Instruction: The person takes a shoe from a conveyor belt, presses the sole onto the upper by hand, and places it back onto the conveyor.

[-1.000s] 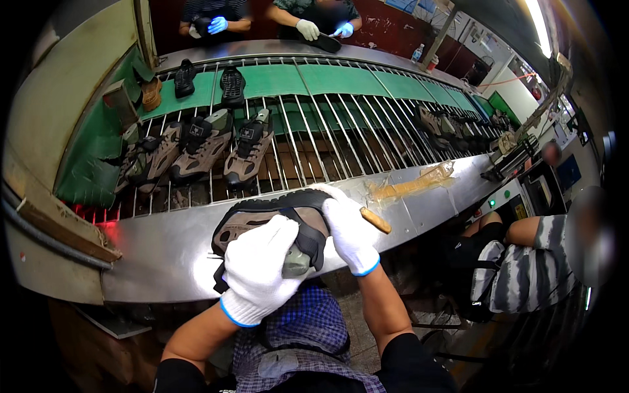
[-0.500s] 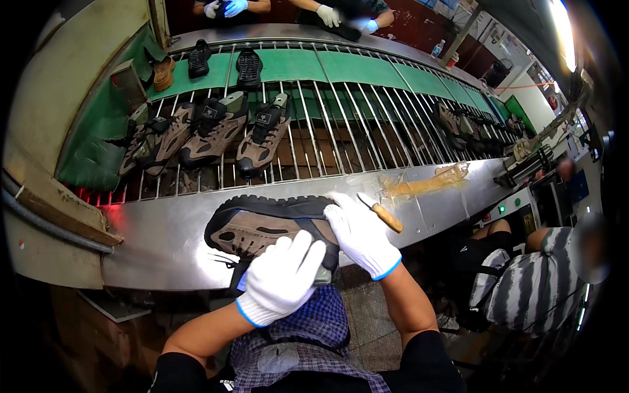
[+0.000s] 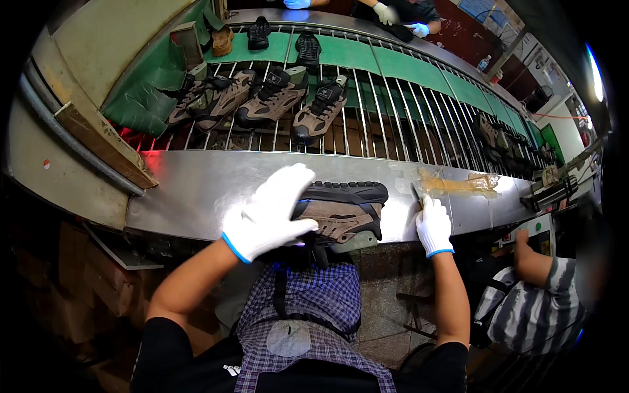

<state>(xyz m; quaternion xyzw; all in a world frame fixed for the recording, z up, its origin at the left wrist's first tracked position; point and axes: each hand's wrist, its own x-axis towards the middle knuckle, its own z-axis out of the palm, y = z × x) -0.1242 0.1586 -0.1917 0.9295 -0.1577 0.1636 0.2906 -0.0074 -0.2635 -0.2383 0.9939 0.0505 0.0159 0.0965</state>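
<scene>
A brown and black shoe (image 3: pixel 337 215) lies on its side along the metal ledge (image 3: pixel 190 190), its black lugged sole facing away from me. My left hand (image 3: pixel 268 213), in a white glove, spans the shoe's left end, with the fingers over the sole side and the thumb against the upper. A grey-green shoe last (image 3: pixel 355 242) shows at the shoe's opening. To the right of the shoe, my gloved right hand (image 3: pixel 434 226) is closed around a small hand tool. Its thin dark tip (image 3: pixel 415 192) sticks out at the upper left, and the glove hides the handle.
Beyond the ledge runs a rack of metal rollers (image 3: pixel 386 124) carrying several similar shoes (image 3: pixel 321 108) and a green strip (image 3: pixel 347 59). Brown tape (image 3: pixel 458 183) covers part of the ledge. A person in striped clothing (image 3: pixel 537 304) sits at the right; others work at the far side.
My right hand has left the shoe, moved right and grasped the wooden-handled tool from the ledge. The shoe's heel now points right, and my left hand has shifted to its left end. The view has shifted.
</scene>
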